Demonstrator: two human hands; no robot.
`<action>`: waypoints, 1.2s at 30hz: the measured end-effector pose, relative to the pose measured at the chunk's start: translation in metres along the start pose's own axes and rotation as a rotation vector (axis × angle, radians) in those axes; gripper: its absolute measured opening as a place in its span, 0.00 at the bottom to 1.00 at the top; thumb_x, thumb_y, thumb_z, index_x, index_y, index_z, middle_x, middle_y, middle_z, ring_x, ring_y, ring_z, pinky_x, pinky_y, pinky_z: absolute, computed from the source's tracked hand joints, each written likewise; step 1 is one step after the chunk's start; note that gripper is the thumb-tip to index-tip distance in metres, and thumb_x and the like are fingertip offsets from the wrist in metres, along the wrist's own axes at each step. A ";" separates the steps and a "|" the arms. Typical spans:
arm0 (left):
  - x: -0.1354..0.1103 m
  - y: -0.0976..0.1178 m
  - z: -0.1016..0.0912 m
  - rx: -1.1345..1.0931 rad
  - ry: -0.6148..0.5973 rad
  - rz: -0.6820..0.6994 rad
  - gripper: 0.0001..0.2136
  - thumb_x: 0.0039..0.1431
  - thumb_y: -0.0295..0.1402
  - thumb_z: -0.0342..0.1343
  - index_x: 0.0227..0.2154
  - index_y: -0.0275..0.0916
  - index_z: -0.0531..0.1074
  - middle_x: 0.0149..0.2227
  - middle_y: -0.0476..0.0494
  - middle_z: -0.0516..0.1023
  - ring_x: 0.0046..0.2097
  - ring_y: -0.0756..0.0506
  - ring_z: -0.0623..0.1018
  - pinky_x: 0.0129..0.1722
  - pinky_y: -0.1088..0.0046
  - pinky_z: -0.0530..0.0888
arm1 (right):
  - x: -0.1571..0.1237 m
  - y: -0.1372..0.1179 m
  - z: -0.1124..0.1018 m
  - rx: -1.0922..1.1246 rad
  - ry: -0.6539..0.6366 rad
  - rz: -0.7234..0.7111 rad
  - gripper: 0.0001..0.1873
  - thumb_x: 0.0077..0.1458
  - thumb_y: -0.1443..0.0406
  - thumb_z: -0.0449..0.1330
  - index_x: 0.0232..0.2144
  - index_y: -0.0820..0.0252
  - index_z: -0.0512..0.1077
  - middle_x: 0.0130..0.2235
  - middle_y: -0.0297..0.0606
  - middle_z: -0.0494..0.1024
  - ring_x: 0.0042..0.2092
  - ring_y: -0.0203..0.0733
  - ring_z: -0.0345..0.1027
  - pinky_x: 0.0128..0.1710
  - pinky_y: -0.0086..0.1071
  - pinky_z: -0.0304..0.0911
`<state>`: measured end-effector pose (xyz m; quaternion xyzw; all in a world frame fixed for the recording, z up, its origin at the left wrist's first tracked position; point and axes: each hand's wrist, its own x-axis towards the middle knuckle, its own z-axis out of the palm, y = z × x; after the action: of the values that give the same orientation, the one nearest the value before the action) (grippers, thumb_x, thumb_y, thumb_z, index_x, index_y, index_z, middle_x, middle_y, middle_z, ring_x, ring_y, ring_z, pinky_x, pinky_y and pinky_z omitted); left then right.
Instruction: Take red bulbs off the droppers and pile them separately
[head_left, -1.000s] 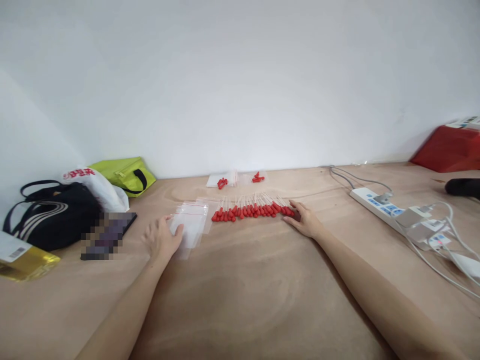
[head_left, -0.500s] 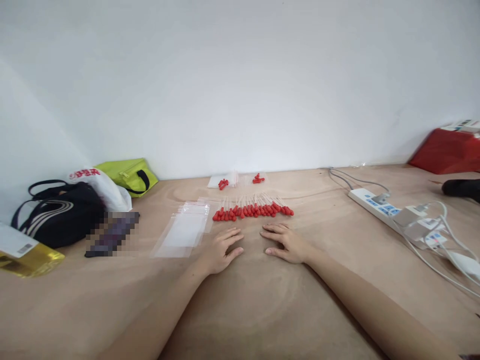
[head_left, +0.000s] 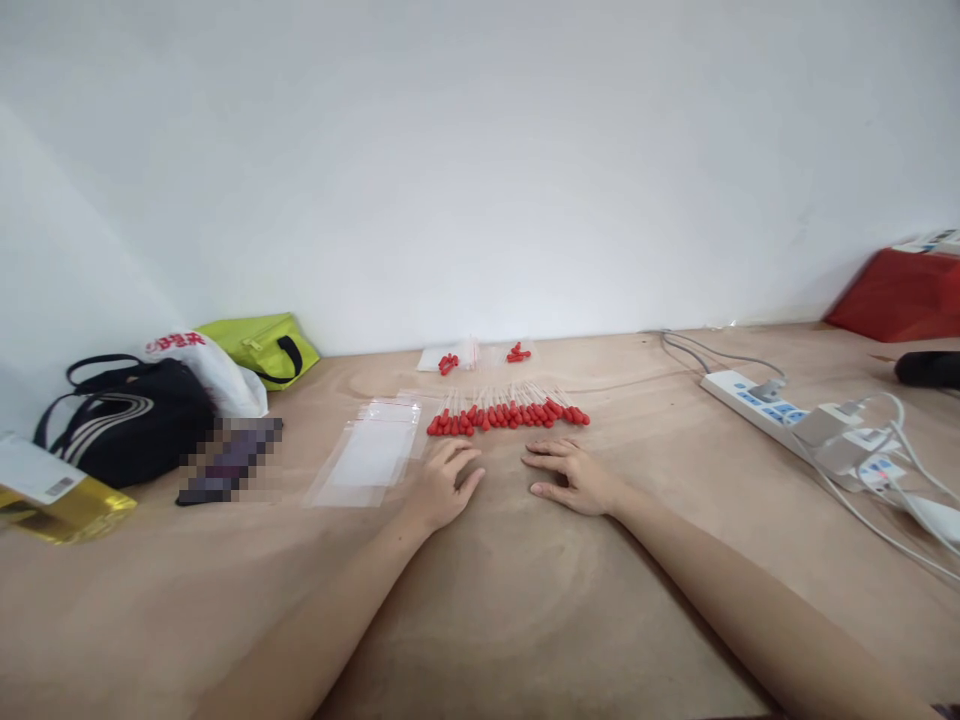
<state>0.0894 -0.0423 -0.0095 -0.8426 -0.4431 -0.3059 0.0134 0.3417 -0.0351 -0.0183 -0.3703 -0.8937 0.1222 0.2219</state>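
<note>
A row of red-tipped sticks with thin white stems (head_left: 510, 415) lies side by side on the table, red ends towards me. My left hand (head_left: 444, 485) rests near the row's left end, fingers spread and holding nothing. On the other side, my right hand (head_left: 571, 478) lies palm down just in front of the row's right part, its fingers stretched out and also without anything in them. Left of my left hand is a stack of clear zip bags (head_left: 367, 455). Farther back, two small bags hold red-tipped pieces, one group at the left (head_left: 448, 364) and one at the right (head_left: 517, 353).
At left stand a black bag (head_left: 142, 420), a white plastic bag (head_left: 217, 375), a lime-green bag (head_left: 262, 345), a yellow package (head_left: 67, 500) and a blurred dark object (head_left: 232, 460). A power strip (head_left: 750, 400) with cables lies at right, beyond it a red bag (head_left: 892, 295).
My left hand has slid slightly forward, closer to the row, its thumb nearer its fingers. My right hand is almost unchanged. The view has shifted a little.
</note>
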 end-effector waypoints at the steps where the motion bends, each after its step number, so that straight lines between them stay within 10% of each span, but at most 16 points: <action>1: 0.005 -0.001 0.005 0.044 0.081 -0.007 0.10 0.55 0.34 0.49 0.37 0.38 0.71 0.38 0.41 0.72 0.44 0.45 0.71 0.45 0.65 0.68 | 0.000 0.000 0.000 -0.001 0.002 0.002 0.24 0.53 0.51 0.52 0.50 0.53 0.65 0.53 0.43 0.66 0.53 0.47 0.59 0.51 0.47 0.52; 11: 0.050 -0.001 0.033 0.319 0.223 -0.067 0.05 0.52 0.31 0.53 0.31 0.41 0.72 0.32 0.44 0.75 0.39 0.42 0.72 0.41 0.61 0.64 | 0.001 0.000 0.000 0.014 0.000 0.004 0.24 0.53 0.51 0.52 0.49 0.52 0.65 0.53 0.42 0.66 0.53 0.47 0.59 0.52 0.47 0.51; 21: 0.035 -0.011 0.025 -0.040 0.536 -0.110 0.07 0.56 0.32 0.50 0.31 0.36 0.71 0.31 0.43 0.74 0.36 0.47 0.74 0.37 0.70 0.71 | -0.001 0.003 0.003 0.029 0.023 -0.019 0.23 0.52 0.53 0.53 0.49 0.53 0.66 0.51 0.43 0.67 0.52 0.47 0.60 0.52 0.46 0.53; 29: -0.005 0.002 0.002 -0.260 0.272 -0.120 0.05 0.55 0.31 0.51 0.31 0.38 0.71 0.34 0.45 0.75 0.38 0.48 0.75 0.40 0.69 0.73 | -0.005 -0.001 0.003 -0.074 0.500 -0.043 0.30 0.52 0.58 0.54 0.56 0.57 0.53 0.53 0.47 0.62 0.54 0.47 0.56 0.51 0.43 0.56; 36: 0.001 0.013 0.001 -0.275 0.171 -0.027 0.05 0.55 0.28 0.50 0.29 0.38 0.71 0.33 0.44 0.76 0.36 0.48 0.75 0.38 0.70 0.74 | 0.010 -0.023 0.012 -0.245 0.446 -0.104 0.24 0.55 0.58 0.53 0.53 0.56 0.60 0.44 0.41 0.72 0.48 0.44 0.60 0.52 0.44 0.49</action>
<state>0.1000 -0.0489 -0.0065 -0.8014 -0.4057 -0.4341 -0.0685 0.3162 -0.0445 -0.0169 -0.3656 -0.8488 -0.0830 0.3728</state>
